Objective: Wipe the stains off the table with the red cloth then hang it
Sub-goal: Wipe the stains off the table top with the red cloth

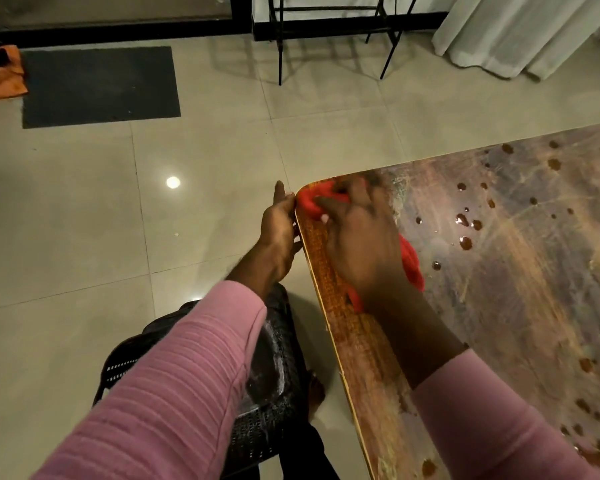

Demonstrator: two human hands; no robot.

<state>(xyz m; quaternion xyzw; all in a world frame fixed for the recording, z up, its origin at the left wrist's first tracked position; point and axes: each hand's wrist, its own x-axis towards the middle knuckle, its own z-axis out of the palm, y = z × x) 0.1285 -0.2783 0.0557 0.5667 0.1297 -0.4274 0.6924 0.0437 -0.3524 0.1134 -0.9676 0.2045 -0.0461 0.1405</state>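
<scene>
Glossy pale floor tiles catch a round glare of light; a dark grey rectangular mat lies at left; white curtains hang beside thin black metal legs.

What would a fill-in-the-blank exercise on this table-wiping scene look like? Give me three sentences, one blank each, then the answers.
1. The cloth gripped by the right hand is ____ in colour.
2. The left hand touches the edge of the table, and its sleeve is ____.
3. Brown stains not yet wiped dot the table to the ____ of the cloth.

Missing words: red; pink; right
</scene>
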